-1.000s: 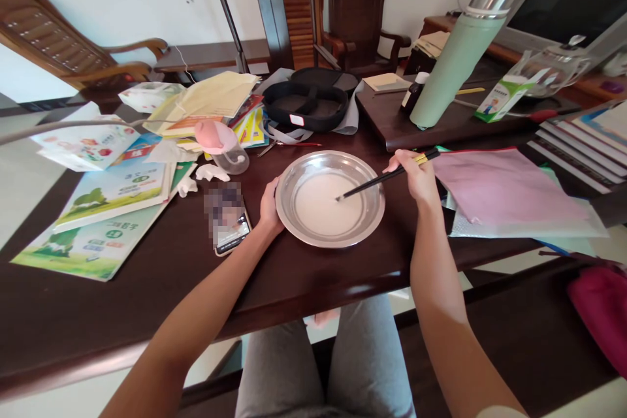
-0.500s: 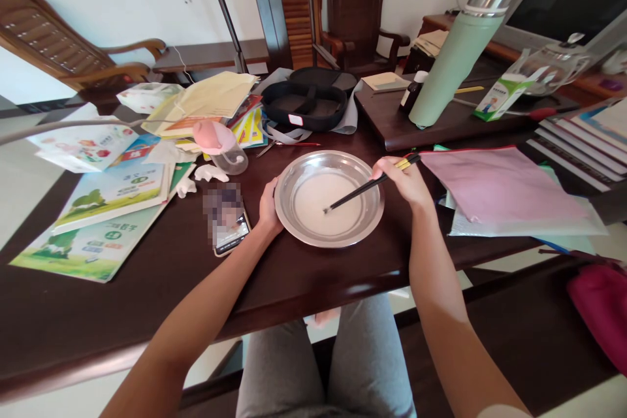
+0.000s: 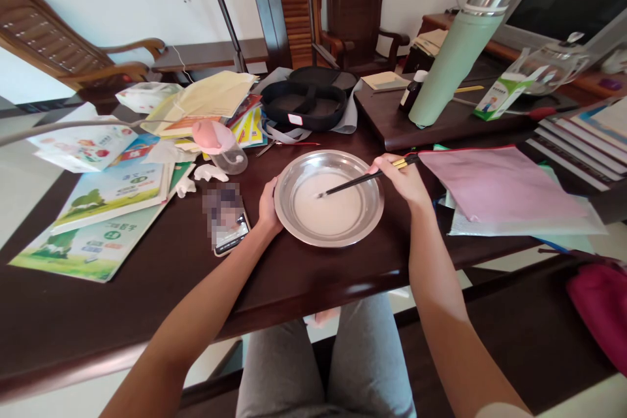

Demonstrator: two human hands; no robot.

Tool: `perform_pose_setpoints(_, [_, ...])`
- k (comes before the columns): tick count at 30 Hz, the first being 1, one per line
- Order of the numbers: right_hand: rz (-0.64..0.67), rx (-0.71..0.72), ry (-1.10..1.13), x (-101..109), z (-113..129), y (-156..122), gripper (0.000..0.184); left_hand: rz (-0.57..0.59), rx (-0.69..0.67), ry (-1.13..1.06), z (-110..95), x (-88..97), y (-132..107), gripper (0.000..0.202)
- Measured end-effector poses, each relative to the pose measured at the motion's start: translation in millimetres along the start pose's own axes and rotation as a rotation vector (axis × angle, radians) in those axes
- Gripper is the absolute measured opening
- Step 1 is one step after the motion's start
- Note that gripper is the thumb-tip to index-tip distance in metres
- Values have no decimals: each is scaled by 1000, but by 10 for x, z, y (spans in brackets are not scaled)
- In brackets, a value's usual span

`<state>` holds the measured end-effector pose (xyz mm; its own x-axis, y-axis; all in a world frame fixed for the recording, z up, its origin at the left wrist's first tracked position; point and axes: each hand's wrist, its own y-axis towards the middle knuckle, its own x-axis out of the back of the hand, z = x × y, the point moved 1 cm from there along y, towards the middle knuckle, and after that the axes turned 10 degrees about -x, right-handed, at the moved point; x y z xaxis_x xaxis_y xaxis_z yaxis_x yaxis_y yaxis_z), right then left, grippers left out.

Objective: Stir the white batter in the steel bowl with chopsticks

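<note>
A round steel basin (image 3: 329, 241) stands on the dark wooden table in front of me, with a cloudy white liquid (image 3: 333, 212) in its bottom. My left hand (image 3: 270, 208) grips the basin's left rim; part of its fingers is hidden behind the wall. In my right hand (image 3: 402, 179) is a pair of black chopsticks (image 3: 350, 184) with gold-coloured upper ends. They slant down to the left across the basin's right rim, and their tips dip into the liquid left of its middle.
Left of the basin lie a phone (image 3: 229, 222), crumpled tissue (image 3: 210, 173), a pink-topped bottle (image 3: 223, 147) and booklets (image 3: 108, 222). Behind it sits an open black case (image 3: 306, 108). To the right are a pink pouch (image 3: 504, 183) and a tall green thermos (image 3: 455, 59).
The chopsticks' tips have moved left and slightly away from me through the liquid, and my right hand has shifted a little the same way. My left hand and the basin stay put.
</note>
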<state>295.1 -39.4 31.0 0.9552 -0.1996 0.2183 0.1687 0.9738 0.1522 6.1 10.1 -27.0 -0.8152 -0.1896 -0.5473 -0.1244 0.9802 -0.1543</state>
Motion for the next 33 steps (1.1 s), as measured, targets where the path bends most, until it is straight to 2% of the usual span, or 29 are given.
perform_pose_setpoints(2, [-116, 6, 32, 42, -16, 4, 50, -3, 7, -2, 1, -3, -2, 18])
perform_pose_setpoints(4, [-146, -1, 67, 56, -22, 0, 53, -3, 16, -2, -1, -5, -7, 18])
perform_pose_setpoints(7, [-6, -12, 54, 0, -7, -10, 52, 3, 21, -1, -7, -10, -12, 20])
perform_pose_setpoints(9, [43, 2, 26, -28, -3, -7, 48, 1, 20, -5, -8, -10, -12, 19])
perform_pose_setpoints(14, [-154, 35, 73, 60, -48, 15, 48, -20, 13, -6, 6, 3, 0, 17])
perform_pose_setpoints(15, [-145, 30, 88, 66, -51, 14, 50, -21, 17, -5, 8, 6, 2, 17])
perform_pose_setpoints(18, [18, 11, 60, 18, -28, 3, 50, -5, 20, -13, 11, 10, 4, 20])
perform_pose_setpoints(20, [75, 4, 19, -14, -12, 1, 49, 10, 11, -18, 10, 11, 3, 22])
perform_pose_setpoints(24, [-115, 16, 48, 41, -25, 13, 49, 15, 2, -13, 7, 17, 4, 21])
perform_pose_setpoints(26, [-148, 7, 87, 63, -32, 9, 51, 13, 8, -13, 6, 19, 5, 20])
perform_pose_setpoints(30, [52, -13, 44, -4, -4, -4, 51, 12, 14, -6, 5, 16, 6, 20])
perform_pose_setpoints(31, [78, -9, 23, -16, -1, -2, 50, 13, 10, -5, 7, 16, 8, 20])
perform_pose_setpoints(33, [38, 6, 7, -2, -12, 10, 48, 15, 0, -7, 13, 18, 14, 19])
